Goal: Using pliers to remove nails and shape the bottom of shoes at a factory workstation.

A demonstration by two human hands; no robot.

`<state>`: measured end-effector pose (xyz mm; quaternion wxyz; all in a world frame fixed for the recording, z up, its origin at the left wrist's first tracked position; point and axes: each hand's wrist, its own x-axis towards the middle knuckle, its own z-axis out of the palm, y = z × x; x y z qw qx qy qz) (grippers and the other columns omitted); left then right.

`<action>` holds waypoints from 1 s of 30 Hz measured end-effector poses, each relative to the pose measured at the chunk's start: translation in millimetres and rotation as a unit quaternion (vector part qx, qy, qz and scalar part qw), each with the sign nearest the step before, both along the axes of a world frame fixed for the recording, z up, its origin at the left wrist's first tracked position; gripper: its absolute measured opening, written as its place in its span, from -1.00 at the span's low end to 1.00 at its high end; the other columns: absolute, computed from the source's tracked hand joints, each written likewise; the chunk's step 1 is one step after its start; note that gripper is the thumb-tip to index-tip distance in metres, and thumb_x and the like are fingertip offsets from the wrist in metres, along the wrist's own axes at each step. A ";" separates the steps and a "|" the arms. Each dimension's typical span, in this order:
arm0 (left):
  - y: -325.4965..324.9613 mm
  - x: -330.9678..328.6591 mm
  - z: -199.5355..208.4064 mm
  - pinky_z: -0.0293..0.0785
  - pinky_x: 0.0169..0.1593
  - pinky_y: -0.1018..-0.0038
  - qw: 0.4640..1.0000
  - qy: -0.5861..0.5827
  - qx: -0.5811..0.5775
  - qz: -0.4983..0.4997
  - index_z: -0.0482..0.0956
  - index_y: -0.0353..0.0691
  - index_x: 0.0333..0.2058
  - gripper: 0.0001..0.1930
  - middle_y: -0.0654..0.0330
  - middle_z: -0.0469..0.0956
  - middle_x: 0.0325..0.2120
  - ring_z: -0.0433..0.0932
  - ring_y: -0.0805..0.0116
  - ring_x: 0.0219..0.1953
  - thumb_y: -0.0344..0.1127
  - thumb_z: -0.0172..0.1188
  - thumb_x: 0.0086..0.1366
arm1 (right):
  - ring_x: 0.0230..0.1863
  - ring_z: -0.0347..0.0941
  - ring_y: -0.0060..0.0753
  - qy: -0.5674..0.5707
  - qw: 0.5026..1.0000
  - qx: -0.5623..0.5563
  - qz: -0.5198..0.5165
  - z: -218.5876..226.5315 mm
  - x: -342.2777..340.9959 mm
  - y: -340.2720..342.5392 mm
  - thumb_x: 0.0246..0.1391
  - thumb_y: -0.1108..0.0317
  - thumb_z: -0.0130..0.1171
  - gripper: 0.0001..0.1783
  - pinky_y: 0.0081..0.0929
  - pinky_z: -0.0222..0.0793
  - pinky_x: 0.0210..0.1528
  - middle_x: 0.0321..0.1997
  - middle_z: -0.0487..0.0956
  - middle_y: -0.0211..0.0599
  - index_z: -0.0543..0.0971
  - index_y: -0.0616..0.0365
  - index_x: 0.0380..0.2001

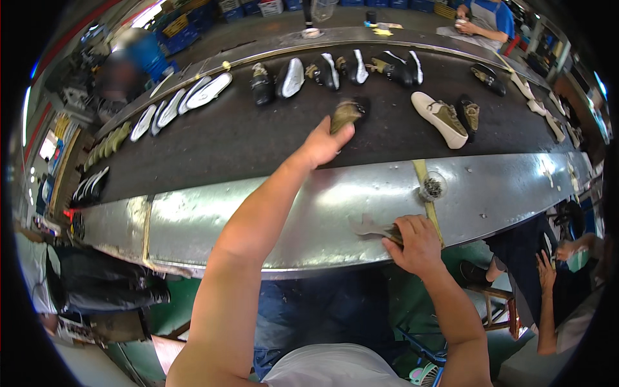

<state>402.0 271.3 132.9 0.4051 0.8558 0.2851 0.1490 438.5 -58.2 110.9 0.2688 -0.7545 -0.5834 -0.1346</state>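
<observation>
My left hand (pixel 327 143) reaches over the dark conveyor belt. Its fingers are closed on an olive and black shoe (pixel 348 115), gripped at its olive end. My right hand (pixel 416 244) is wrapped round the handle of metal pincers (pixel 369 227), whose pale head is a little blurred and points left above the metal ledge (pixel 258 200). Beyond that hand, a clear cup of small nails (pixel 432 188) stands on the ledge beside a strip of yellow tape. A cream and olive shoe (pixel 440 119) lies on the belt to the right, next to a dark olive shoe (pixel 469 115).
Several black shoes, some with white soles up (pixel 293 77), line the belt's far side. More white-soled shoes (pixel 205 92) lie at the left. A person in a blue shirt (pixel 490 22) works across the belt. Another person's hand (pixel 546 271) shows at the near right.
</observation>
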 end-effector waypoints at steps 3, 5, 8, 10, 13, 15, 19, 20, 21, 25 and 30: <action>7.7 15.7 -36.8 0.20 0.38 0.29 0.991 0.051 0.125 0.001 0.01 -0.32 0.39 -0.18 -0.23 0.12 0.36 0.26 -0.05 0.35 0.07 0.11 0.39 | -0.20 0.44 -0.11 0.008 0.999 -0.016 0.026 -0.5 3.2 6.8 -0.10 0.09 0.38 -0.54 -0.18 0.33 -0.15 -0.25 0.52 -0.23 0.54 0.14 -0.19; 15.4 19.8 -40.4 0.20 0.38 0.29 0.991 0.008 0.132 -0.025 0.05 -0.31 0.38 -0.21 -0.22 0.09 0.38 0.26 -0.06 0.35 0.05 0.12 0.39 | -0.21 0.45 -0.12 0.016 1.000 -0.018 0.019 1.6 3.6 9.8 -0.10 0.09 0.38 -0.54 -0.19 0.33 -0.16 -0.25 0.52 -0.24 0.54 0.13 -0.20; 26.7 30.6 -38.5 0.23 0.36 0.31 0.999 -0.044 0.017 0.007 0.19 -0.40 0.30 -0.32 -0.25 0.32 0.25 0.32 -0.07 0.31 0.02 0.05 0.44 | -0.21 0.45 -0.14 0.022 0.999 -0.026 0.011 1.0 5.9 8.3 -0.12 0.09 0.39 -0.55 -0.20 0.33 -0.16 -0.24 0.53 -0.27 0.55 0.12 -0.21; 77.5 23.0 -57.6 0.22 0.35 0.24 0.982 -0.152 0.062 0.093 0.29 -0.43 0.25 -0.38 -0.23 0.39 0.20 0.35 -0.08 0.28 -0.02 0.06 0.43 | -0.21 0.46 -0.15 0.022 0.999 -0.022 0.012 3.4 3.1 13.8 -0.12 0.09 0.39 -0.55 -0.21 0.34 -0.16 -0.24 0.53 -0.28 0.56 0.11 -0.21; 151.1 14.1 -66.1 0.20 0.37 0.23 0.955 -0.121 0.221 0.159 0.35 -0.41 0.17 -0.46 -0.21 0.34 0.18 0.29 -0.13 0.29 -0.48 0.04 0.16 | -0.21 0.47 -0.18 0.030 0.999 -0.033 0.017 5.6 2.8 15.0 -0.15 0.08 0.41 -0.54 -0.24 0.35 -0.16 -0.21 0.54 -0.30 0.57 0.10 -0.22; 184.9 15.4 -71.5 0.18 0.38 0.14 0.923 0.021 0.302 0.237 0.16 -0.34 0.31 -0.29 -0.17 0.09 0.34 0.07 -0.15 0.39 -0.45 0.10 0.14 | -0.21 0.47 -0.18 0.033 0.999 -0.039 0.014 4.8 3.6 15.0 -0.15 0.08 0.42 -0.54 -0.25 0.35 -0.16 -0.22 0.54 -0.29 0.57 0.10 -0.22; 226.2 18.6 -64.7 0.21 0.34 0.04 0.897 0.144 0.309 0.282 0.03 -0.08 0.42 -0.16 -0.12 -0.01 0.39 0.02 -0.14 0.40 -0.27 0.23 0.21 | -0.26 0.48 -0.17 0.028 0.998 -0.055 0.008 6.9 4.7 18.1 -0.16 0.05 0.42 -0.53 -0.26 0.34 -0.22 -0.24 0.54 -0.26 0.58 0.14 -0.25; 241.6 14.6 -65.2 0.21 0.34 0.04 0.897 0.145 0.307 0.284 0.03 -0.08 0.42 -0.16 -0.12 -0.01 0.39 0.02 -0.14 0.40 -0.27 0.23 0.21 | -0.28 0.48 -0.18 0.029 0.998 -0.057 0.007 5.8 4.5 20.5 -0.15 0.05 0.42 -0.53 -0.26 0.34 -0.24 -0.25 0.54 -0.25 0.58 0.15 -0.26; 257.6 9.4 -64.6 0.23 0.32 0.04 0.885 0.173 0.365 0.231 0.07 -0.02 0.41 -0.20 -0.11 0.02 0.38 0.07 -0.13 0.38 -0.22 0.24 0.24 | -0.31 0.48 -0.18 0.029 0.998 -0.050 0.015 4.8 5.8 21.1 -0.16 0.04 0.42 -0.52 -0.26 0.32 -0.28 -0.28 0.55 -0.24 0.58 0.18 -0.27; 281.9 8.8 -57.4 0.39 0.21 0.10 0.914 0.053 0.361 0.178 0.19 0.07 0.37 -0.42 -0.18 0.13 0.32 0.37 -0.24 0.18 -0.25 0.06 0.39 | -0.31 0.47 -0.19 0.032 0.998 -0.062 0.001 3.2 8.0 20.0 -0.15 0.02 0.41 -0.52 -0.27 0.32 -0.28 -0.29 0.54 -0.24 0.59 0.18 -0.28; 273.1 28.3 -56.2 0.12 0.41 0.20 0.962 0.084 0.199 0.166 0.43 -0.07 0.24 -0.40 -0.41 -0.24 0.41 0.10 -0.28 0.39 0.19 -0.15 0.44 | -0.30 0.48 -0.17 0.017 0.997 -0.070 -0.007 1.4 5.9 24.6 -0.13 -0.01 0.37 -0.51 -0.28 0.33 -0.27 -0.29 0.54 -0.24 0.59 0.19 -0.29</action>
